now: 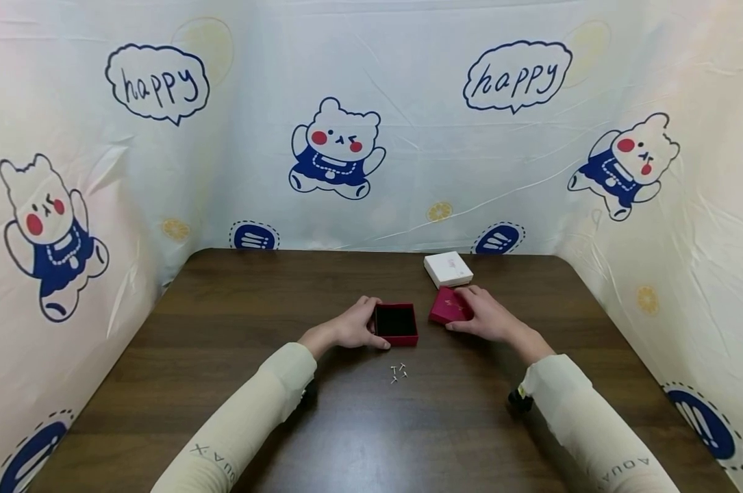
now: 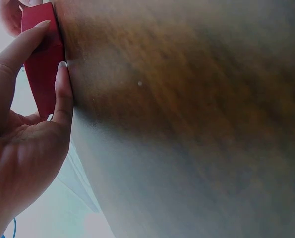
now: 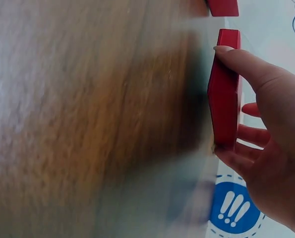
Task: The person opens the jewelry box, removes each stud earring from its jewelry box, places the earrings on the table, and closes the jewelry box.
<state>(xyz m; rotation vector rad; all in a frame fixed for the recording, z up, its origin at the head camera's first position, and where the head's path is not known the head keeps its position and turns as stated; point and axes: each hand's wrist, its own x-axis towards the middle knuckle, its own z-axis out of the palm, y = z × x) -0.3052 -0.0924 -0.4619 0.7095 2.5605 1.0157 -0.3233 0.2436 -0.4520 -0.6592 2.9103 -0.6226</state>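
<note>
Near the middle of the table sits a small red box base (image 1: 406, 339) with a dark lining, its top uncovered. My left hand (image 1: 348, 326) grips it from the left, thumb on the near side; the left wrist view shows the thumb across the red wall (image 2: 44, 74). To the right, my right hand (image 1: 483, 315) holds the red lid (image 1: 446, 305) between thumb and fingers, tilted in the head view. In the right wrist view the thumb presses one side of the lid (image 3: 224, 106). Several small silver T-shaped pieces (image 1: 394, 370) lie nearer me, in front of the box base.
A white box (image 1: 448, 268) stands just behind the red lid. The brown wooden table (image 1: 248, 287) is bordered by a printed cloth backdrop (image 1: 408, 82) at the back and on both sides.
</note>
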